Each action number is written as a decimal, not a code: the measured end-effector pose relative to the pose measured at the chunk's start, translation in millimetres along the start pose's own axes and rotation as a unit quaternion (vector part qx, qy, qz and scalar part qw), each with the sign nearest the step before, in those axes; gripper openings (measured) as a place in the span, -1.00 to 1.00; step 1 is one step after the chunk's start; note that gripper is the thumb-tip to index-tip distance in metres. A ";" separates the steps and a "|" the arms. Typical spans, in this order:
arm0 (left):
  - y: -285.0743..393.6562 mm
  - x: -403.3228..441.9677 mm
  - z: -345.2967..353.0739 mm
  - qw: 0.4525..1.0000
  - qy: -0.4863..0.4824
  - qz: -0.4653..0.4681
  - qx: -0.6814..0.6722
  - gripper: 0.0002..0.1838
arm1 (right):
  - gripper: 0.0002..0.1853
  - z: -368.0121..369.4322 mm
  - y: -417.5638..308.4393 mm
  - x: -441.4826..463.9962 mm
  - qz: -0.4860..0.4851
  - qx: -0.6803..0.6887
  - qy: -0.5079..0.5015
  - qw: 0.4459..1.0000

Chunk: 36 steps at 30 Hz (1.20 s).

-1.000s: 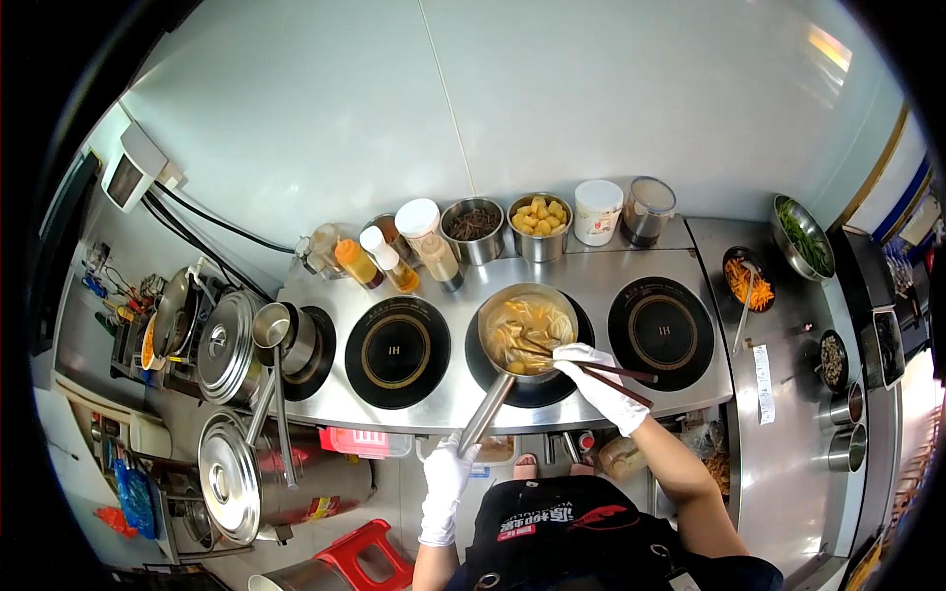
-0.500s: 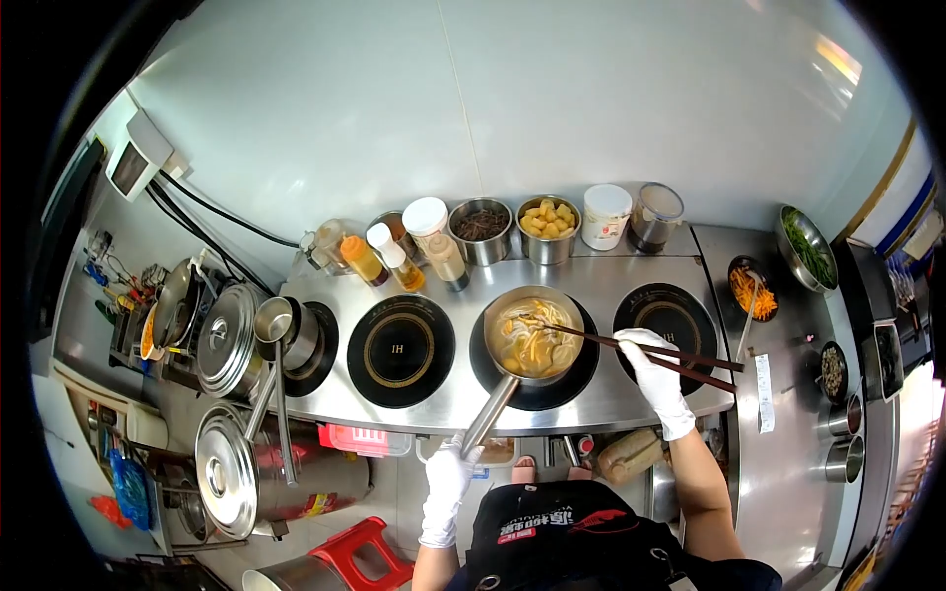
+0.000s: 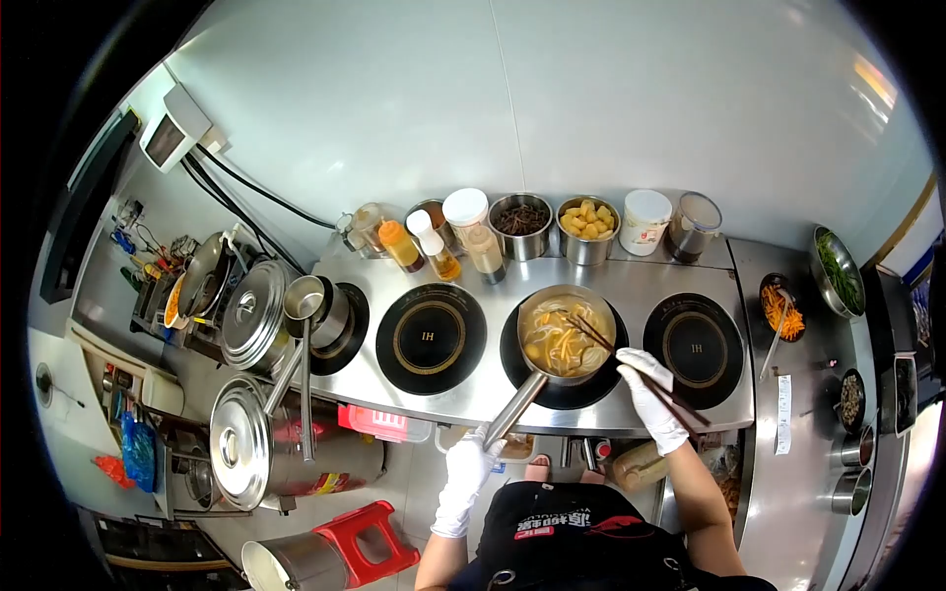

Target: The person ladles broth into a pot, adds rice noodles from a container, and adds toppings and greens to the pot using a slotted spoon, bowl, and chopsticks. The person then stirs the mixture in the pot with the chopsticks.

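Observation:
In a white glove, my left hand (image 3: 467, 473) is closed round the handle of a steel saucepan (image 3: 516, 408). The pan sits on a black induction hob (image 3: 508, 340), and noodles (image 3: 564, 340) with orange shreds lie in yellowish broth inside it. My right hand (image 3: 650, 399), gloved as well, grips a pair of long dark chopsticks (image 3: 597, 337). Their tips are in the noodles, and the back ends stick out past my hand to the lower right.
Along the wall stand sauce bottles (image 3: 400, 246), a pot of potato chunks (image 3: 588, 246) and white tubs (image 3: 645, 223). Lidded steel pots (image 3: 240, 433) and a small saucepan (image 3: 308, 295) are at left. Shredded carrot (image 3: 781, 313) and a bowl of greens (image 3: 838, 271) sit at right.
The chopsticks have turned steeper, with their back ends swung down and toward me. My right hand has come lower beside the pan. The whole view has shifted slightly.

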<state>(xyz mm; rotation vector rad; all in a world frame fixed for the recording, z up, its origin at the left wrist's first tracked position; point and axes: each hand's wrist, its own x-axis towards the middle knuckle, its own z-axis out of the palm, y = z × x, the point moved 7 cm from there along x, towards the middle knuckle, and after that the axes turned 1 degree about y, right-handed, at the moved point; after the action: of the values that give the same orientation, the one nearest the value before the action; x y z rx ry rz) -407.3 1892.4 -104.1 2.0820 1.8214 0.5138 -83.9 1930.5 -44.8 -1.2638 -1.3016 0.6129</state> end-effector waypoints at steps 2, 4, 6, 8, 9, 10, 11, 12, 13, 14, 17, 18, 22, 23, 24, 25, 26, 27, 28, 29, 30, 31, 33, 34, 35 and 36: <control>0.7 -0.1 -0.3 1.000 0.009 0.008 0.001 -0.46 | -0.81 11.3 15.0 -7.9 0.033 0.009 -0.023 0.999; 0.7 0.3 -0.8 1.000 0.007 0.005 0.001 -0.47 | -0.83 14.3 12.0 -12.3 0.007 -0.008 -0.043 0.999; 0.9 -0.8 0.3 1.000 0.005 0.002 -0.001 -0.46 | -0.84 9.0 4.6 -13.3 0.017 0.007 -0.045 0.999; -0.4 -0.5 1.3 1.000 0.002 0.004 -0.003 -0.46 | -0.87 -2.8 -8.1 -7.3 0.003 0.020 -0.017 1.000; -0.9 -0.6 1.2 1.000 0.007 0.007 -0.005 -0.46 | -0.87 -9.4 -13.3 -4.1 0.003 0.016 -0.011 1.000; -1.5 -1.1 1.6 1.000 0.012 0.010 -0.007 -0.46 | -0.88 -14.9 -20.4 -1.8 -0.007 0.018 -0.006 1.000; -2.0 -1.2 2.2 1.000 0.016 0.014 -0.010 -0.46 | -0.88 -20.3 -27.6 0.6 -0.016 0.019 0.000 1.000; -4.4 -1.4 4.2 1.000 0.013 0.007 -0.007 -0.47 | -0.88 -25.0 -34.0 3.0 -0.019 0.006 0.001 1.000; -4.7 -1.6 4.5 1.000 0.013 0.007 -0.010 -0.47 | -0.87 -29.1 -35.4 4.1 -0.013 0.001 0.004 1.000; -4.7 -1.7 4.3 1.000 0.013 0.006 -0.012 -0.47 | -0.86 -31.8 -38.4 5.1 -0.010 0.001 0.007 1.000; -6.7 -1.1 6.7 1.000 0.012 0.008 -0.017 -0.46 | -0.85 -33.8 -42.5 7.1 -0.003 -0.027 0.008 1.000; -8.0 -1.0 7.9 1.000 0.008 0.008 -0.016 -0.46 | -0.85 -33.6 -42.6 7.0 -0.002 -0.040 0.007 0.999; -8.3 -1.1 8.3 1.000 0.008 0.011 -0.007 -0.46 | -0.85 -31.3 -37.8 5.0 -0.015 -0.053 0.006 0.998; -8.1 -0.9 8.1 1.000 0.007 0.009 -0.008 -0.46 | -0.85 -31.4 -37.7 4.5 -0.016 -0.054 0.005 0.998; -7.7 -0.9 7.6 1.000 0.006 0.007 -0.010 -0.46 | -0.85 -31.5 -37.6 3.8 -0.017 -0.056 0.005 0.998; -7.3 -0.9 7.2 1.000 0.004 0.005 -0.011 -0.46 | -0.85 -31.6 -37.9 3.1 -0.017 -0.057 0.005 0.998; -6.7 -1.0 6.4 1.000 0.005 0.004 -0.012 -0.46 | -0.85 -33.0 -38.9 2.0 -0.012 -0.058 0.008 0.998; -6.0 -0.8 5.7 1.000 0.005 0.004 -0.013 -0.46 | -0.85 -35.3 -41.6 0.4 -0.006 -0.058 0.012 0.998; -5.6 -0.4 5.2 1.000 0.005 0.004 -0.014 -0.46 | -0.85 -37.4 -43.8 -1.2 -0.001 -0.058 0.015 0.998; -5.9 -0.1 5.2 1.000 0.005 0.002 -0.015 -0.46 | -0.85 -39.8 -45.6 -3.2 -0.001 -0.066 0.023 0.998; -6.2 0.0 5.4 1.000 0.004 0.001 -0.016 -0.47 | -0.85 -42.5 -47.0 -5.6 -0.002 -0.074 0.031 0.997; -6.4 0.2 5.8 1.000 0.004 -0.001 -0.017 -0.47 | -0.85 -45.6 -47.2 -8.3 -0.002 -0.082 0.039 0.996; -5.8 0.0 5.1 1.000 0.007 0.000 -0.019 -0.47 | -0.87 -52.6 -37.9 -14.8 0.015 -0.053 0.055 0.997; -5.4 -0.1 4.5 1.000 0.009 -0.001 -0.020 -0.48 | -0.87 -56.7 -35.8 -17.2 0.003 -0.054 0.065 0.996; -5.5 0.0 4.6 1.000 0.006 -0.004 -0.022 -0.48 | -0.87 -60.6 -31.3 -19.6 -0.010 -0.055 0.075 0.996; -5.8 0.0 4.6 1.000 0.004 -0.007 -0.024 -0.48 | -0.88 -64.2 -25.0 -22.6 -0.012 -0.041 0.084 0.996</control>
<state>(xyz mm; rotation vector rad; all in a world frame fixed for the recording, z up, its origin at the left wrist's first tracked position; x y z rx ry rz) -410.2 1893.1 -110.8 2.0384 1.8081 0.5570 -37.7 1882.0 -17.3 -1.3364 -1.2100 0.4299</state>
